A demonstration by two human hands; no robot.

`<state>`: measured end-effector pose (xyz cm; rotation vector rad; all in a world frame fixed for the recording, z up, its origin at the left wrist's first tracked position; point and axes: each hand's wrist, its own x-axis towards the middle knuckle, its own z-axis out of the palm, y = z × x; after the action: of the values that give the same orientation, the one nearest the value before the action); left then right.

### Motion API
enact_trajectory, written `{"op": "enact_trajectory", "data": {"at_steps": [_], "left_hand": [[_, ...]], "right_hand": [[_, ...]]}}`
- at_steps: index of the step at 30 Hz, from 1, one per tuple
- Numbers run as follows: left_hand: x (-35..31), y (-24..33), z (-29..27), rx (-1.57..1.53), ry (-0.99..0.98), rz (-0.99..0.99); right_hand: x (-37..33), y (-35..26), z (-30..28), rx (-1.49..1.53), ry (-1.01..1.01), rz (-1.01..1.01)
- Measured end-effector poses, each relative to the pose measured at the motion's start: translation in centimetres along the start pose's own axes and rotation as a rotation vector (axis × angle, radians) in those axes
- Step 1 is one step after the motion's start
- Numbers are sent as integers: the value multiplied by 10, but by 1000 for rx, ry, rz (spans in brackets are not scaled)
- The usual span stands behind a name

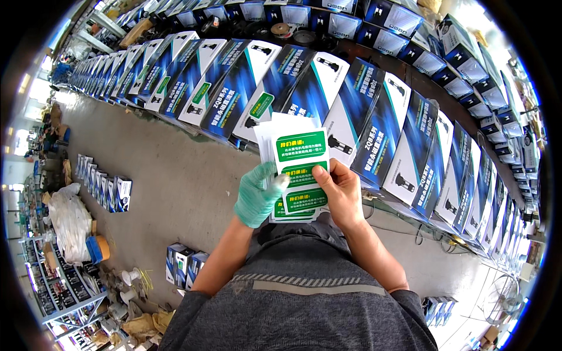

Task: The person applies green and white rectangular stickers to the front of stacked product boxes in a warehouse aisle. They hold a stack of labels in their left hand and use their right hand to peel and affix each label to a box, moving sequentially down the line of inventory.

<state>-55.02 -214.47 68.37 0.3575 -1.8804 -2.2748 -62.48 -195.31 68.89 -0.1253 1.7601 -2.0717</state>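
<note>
In front of my body I hold a stack of white sheets with green labels [301,145], printed in yellow and white. My left hand [255,196], in a pale green glove, is closed on the stack's left side with the thumb on top. My bare right hand [344,193] pinches the right edge of the top sheet between thumb and fingers. Just beyond the sheets stands a long row of blue, black and white cartons [366,126]. A green label [261,106] is stuck on one carton left of the sheets, and several cartons further left bear similar labels.
More cartons [392,44] are stacked behind the row and curve down the right side. Reels [282,29] lie between the rows. On the floor [170,175] at left stand small cartons [108,187] beside a plastic-wrapped bundle [69,222]. A fan [503,297] stands at lower right.
</note>
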Motion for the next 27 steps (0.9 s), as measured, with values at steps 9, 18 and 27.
{"op": "enact_trajectory", "data": {"at_steps": [9,18,27], "left_hand": [[5,11,33,359,-100,130],[15,42,14,551,-259,344],[23,60,-1,796,-223,376]], "right_hand": [[2,-65,-19,-956,22,-955],[11,-88,-7,-1013,-208,-893],[19,-88,21,-987,-256,-955]]}}
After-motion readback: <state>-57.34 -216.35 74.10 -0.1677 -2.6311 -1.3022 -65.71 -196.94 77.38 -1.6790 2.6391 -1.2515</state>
